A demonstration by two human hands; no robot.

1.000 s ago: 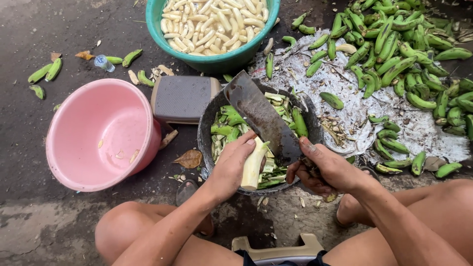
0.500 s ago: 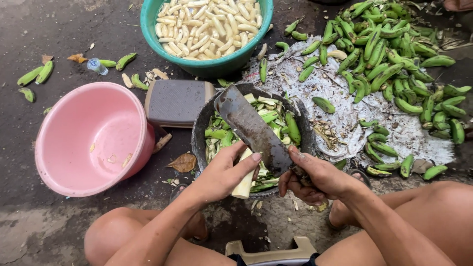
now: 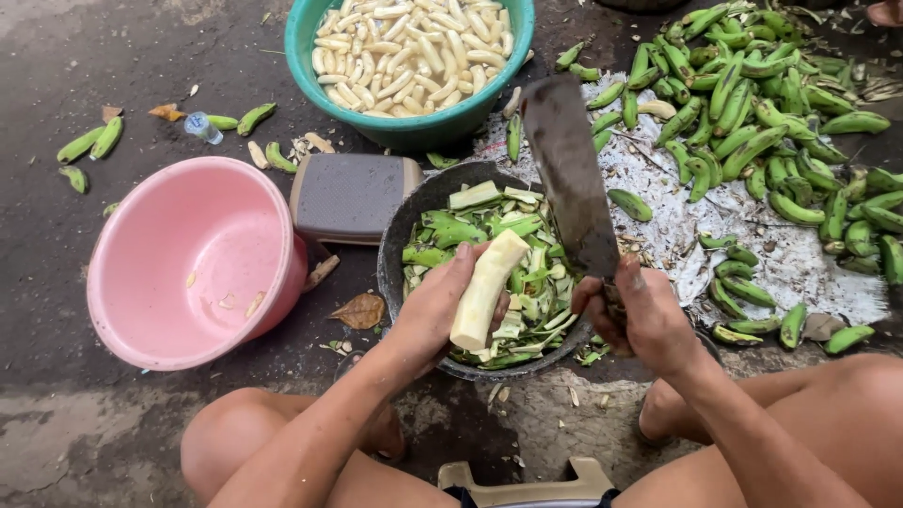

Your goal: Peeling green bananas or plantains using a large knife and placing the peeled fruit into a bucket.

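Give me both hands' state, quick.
Left hand: closed on a peeled banana.
Right hand: closed on the knife handle.

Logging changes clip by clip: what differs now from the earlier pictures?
The right hand has raised the broad dark cleaver, blade now pointing up and away. The left hand has turned the pale peeled banana more upright. The dark round peel pan stayed put.

basins: 3 — teal basin (image 3: 414, 127), pink basin (image 3: 141, 320), dark basin (image 3: 400, 235) | cleaver (image 3: 569, 174): 1 | grey pad (image 3: 350, 196): 1 | peeled banana in hand (image 3: 484, 287): 1
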